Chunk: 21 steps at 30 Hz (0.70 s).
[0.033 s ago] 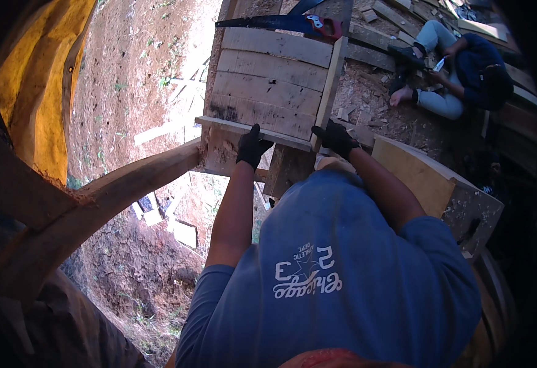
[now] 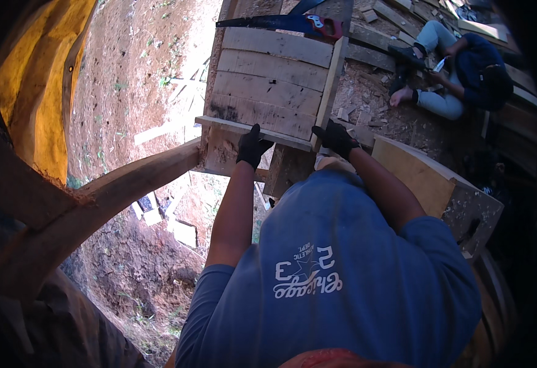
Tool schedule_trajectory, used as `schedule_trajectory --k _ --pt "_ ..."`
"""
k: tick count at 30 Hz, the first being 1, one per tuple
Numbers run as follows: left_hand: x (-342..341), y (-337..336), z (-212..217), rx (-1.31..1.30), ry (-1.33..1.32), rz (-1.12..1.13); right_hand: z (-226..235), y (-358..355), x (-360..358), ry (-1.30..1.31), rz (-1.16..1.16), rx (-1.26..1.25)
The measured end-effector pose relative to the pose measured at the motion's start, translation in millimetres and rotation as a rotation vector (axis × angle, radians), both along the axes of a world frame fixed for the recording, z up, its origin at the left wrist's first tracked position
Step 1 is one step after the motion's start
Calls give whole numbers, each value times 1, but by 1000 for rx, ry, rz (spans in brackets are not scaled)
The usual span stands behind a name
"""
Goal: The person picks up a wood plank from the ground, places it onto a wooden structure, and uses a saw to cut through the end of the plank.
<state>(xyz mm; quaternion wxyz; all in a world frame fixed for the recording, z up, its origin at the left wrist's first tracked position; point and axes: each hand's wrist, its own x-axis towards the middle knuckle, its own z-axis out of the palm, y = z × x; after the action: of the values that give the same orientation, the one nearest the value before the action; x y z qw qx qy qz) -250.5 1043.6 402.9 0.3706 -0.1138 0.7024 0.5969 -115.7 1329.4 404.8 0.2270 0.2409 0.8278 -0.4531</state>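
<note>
A panel of pale wooden boards [image 2: 268, 80] lies ahead of me on a wooden bench. My left hand [image 2: 253, 147], in a black glove, is closed on the thin wooden strip [image 2: 225, 125] along the panel's near edge, its thumb over the top. My right hand [image 2: 337, 139], gloved alike, grips the near end of the longer wooden strip [image 2: 329, 92] on the right side, by the corner where the two strips meet. The undersides of both hands are hidden.
A handsaw [image 2: 280, 23] with a red handle lies across the panel's far end. A curved beam [image 2: 133, 172] runs to the bench from the left. A wooden box [image 2: 428, 178] stands at my right. Beyond it, a seated person [image 2: 464, 67] holds a small object among scrap wood.
</note>
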Motion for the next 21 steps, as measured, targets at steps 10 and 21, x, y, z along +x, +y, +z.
schedule_trajectory --k 10,21 --pt "2 7 10 -5 -3 11 0 -4 -8 -197 60 81" --pt "2 1 -6 49 -31 43 26 -2 -17 -223 125 41"
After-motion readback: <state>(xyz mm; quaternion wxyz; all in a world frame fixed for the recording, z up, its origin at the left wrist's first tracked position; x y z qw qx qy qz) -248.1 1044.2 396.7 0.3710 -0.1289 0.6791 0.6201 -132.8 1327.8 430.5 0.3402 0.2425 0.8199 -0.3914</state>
